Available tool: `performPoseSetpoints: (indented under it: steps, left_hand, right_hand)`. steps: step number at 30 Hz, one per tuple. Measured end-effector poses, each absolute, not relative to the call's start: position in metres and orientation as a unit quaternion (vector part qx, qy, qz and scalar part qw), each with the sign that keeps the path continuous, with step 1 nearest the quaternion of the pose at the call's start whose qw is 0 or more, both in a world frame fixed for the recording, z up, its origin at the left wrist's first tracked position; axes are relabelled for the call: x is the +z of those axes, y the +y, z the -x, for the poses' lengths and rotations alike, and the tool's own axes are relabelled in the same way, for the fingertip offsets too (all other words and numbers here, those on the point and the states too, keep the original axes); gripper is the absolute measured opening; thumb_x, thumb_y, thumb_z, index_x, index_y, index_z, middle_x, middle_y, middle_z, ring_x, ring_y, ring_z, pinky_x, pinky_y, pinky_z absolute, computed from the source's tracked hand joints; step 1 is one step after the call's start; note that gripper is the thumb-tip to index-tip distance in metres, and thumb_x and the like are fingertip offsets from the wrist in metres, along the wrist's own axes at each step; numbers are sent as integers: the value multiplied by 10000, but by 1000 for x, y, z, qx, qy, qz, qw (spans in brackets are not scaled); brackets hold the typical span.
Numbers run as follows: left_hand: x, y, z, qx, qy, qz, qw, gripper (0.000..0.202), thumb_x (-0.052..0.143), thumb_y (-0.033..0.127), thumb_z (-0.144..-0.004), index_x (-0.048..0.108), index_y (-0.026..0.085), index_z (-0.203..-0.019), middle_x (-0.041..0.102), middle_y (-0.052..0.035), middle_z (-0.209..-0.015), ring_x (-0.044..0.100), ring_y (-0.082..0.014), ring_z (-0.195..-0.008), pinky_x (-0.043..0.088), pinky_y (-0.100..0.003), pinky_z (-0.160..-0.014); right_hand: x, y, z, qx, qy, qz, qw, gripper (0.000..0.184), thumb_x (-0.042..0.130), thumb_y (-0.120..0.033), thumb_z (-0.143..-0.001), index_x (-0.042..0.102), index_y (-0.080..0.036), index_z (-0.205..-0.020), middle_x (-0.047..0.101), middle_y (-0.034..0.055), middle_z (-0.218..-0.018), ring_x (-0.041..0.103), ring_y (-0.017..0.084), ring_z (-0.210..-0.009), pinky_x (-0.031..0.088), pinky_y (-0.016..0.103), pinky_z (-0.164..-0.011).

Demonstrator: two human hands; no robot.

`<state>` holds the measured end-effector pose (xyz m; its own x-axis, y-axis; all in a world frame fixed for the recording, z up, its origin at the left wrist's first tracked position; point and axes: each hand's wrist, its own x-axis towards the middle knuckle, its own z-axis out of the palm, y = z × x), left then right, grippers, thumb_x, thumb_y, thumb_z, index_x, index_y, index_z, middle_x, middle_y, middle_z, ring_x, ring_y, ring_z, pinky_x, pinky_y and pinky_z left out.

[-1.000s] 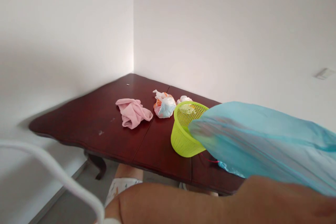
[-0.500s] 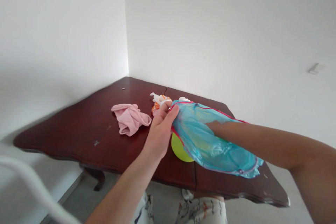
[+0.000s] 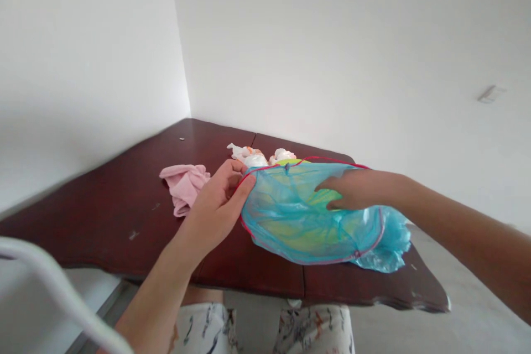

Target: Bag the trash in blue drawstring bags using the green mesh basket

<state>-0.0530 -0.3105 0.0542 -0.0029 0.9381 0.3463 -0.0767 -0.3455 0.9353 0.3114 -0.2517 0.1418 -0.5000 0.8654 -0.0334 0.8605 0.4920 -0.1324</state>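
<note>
A thin translucent blue plastic bag [image 3: 290, 221] with a red drawstring along its mouth is spread over the table. Its left rim is pinched between the thumb and fingers of my left hand [image 3: 224, 193]. My right hand [image 3: 352, 191] reaches into the bag's mouth from the right, fingers apart and holding nothing that I can see; its fingertips are partly veiled by the film. Beneath the bag lies a round lime-green thing [image 3: 293, 162], mostly covered and showing through the plastic.
The dark red-brown wooden table [image 3: 103, 215] stands in a corner of white walls. A crumpled pink cloth [image 3: 185, 185] lies left of my left hand. Behind the bag sit two white plastic bundles, one with orange marks [image 3: 249, 156] and another [image 3: 283, 155] beside it. A white curved bar [image 3: 53, 282] crosses the lower left.
My right hand has drawn back toward the bag's mouth from deeper inside, and its fingers now show. The bag is spread wider. My left hand keeps its pinch, and the view has shifted slightly.
</note>
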Motion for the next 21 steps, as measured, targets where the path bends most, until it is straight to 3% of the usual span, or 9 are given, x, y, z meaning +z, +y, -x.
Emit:
performPoseSetpoints:
  steps: [2,4,6,7,10,13,15,18,21]
  left_hand:
    - [66,-318,49,592,436,-634,240,340,913,442,-1038,770,252,-1282,829,-102,-1182,765,-294,-1004,616,-377,-860]
    - [78,-327,40,550,420,-715,100,355,869,343,-1034,787,268,-1370,808,-134,-1428,745,-376,-1311,602,-499,-1157]
    - [88,-328,24,464,371,-802,65,288,790,353,-1084,834,288,-1361,752,-132,-1622,662,-430,-1529,486,-598,-1358]
    - [90,-324,15,416,362,-831,75,271,763,399,-1115,858,293,-1346,720,-130,-1693,640,-451,-1575,457,-629,-1390]
    - [88,-288,-9,295,419,-850,124,400,721,533,-1162,875,264,-1414,702,-178,-1736,697,-495,-1515,520,-669,-1324]
    - [83,-240,-18,241,443,-854,126,385,614,347,-1186,844,199,-1457,844,-188,-1493,784,-421,-1376,571,-575,-1261]
    - [82,-213,-16,253,444,-854,94,419,585,272,-1166,834,174,-1489,855,-184,-1477,798,-380,-1354,573,-512,-1254]
    - [78,-186,-10,250,466,-846,60,501,635,299,-1128,807,136,-1570,818,-221,-1532,799,-376,-1341,577,-484,-1238]
    - [68,-169,-10,225,494,-827,147,510,711,348,-1046,849,115,-1479,828,-237,-1495,789,-405,-1343,580,-494,-1229]
  right_hand:
    - [158,-262,-323,112,-866,487,-26,389,965,-457,-909,955,-353,-1283,944,31,-1168,882,302,-994,700,415,-950]
    - [173,-270,-331,140,-869,474,-29,363,831,-504,-1044,935,-357,-1359,923,41,-1346,872,328,-1175,689,452,-1049]
    - [181,-277,-334,136,-871,472,-13,394,737,-529,-1109,915,-352,-1413,904,48,-1402,848,336,-1238,679,483,-1107]
    - [181,-279,-334,125,-873,472,-1,402,707,-527,-1128,907,-341,-1424,901,55,-1402,840,338,-1246,673,499,-1134]
    - [166,-279,-334,92,-876,472,36,397,632,-450,-1177,881,-301,-1448,892,85,-1412,827,337,-1293,647,530,-1221]
    - [136,-269,-340,61,-872,479,80,390,663,-370,-1163,853,-271,-1488,863,115,-1510,810,346,-1406,611,551,-1310]
    - [116,-258,-349,54,-864,489,106,400,697,-346,-1144,848,-264,-1505,856,121,-1545,805,362,-1452,599,573,-1336]
    - [90,-240,-363,71,-845,509,147,469,704,-350,-1143,805,-233,-1586,849,139,-1574,810,383,-1463,608,595,-1323]
    - [65,-224,-370,123,-805,535,226,486,755,-385,-1114,797,-204,-1563,852,166,-1552,815,392,-1439,623,612,-1296]
